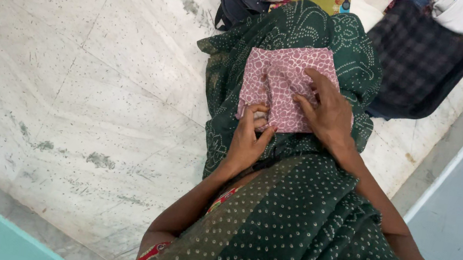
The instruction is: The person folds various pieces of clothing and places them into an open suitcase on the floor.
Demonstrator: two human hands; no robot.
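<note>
Left hand [248, 141] pinches the near edge of a folded pink patterned cloth [282, 74], thumb and fingers closed on the hem. Right hand [328, 112] lies flat and unclenched on the same cloth, just right of the pinch, fingers spread and pressing, grasping nothing. Pink cloth rests on a dark green dotted fabric [353, 51] spread under both hands. Beyond the fingertips, a heap of mixed clothes [418, 47], checked dark piece on top. Left of the grip, speckled marble floor [74, 69]
</note>
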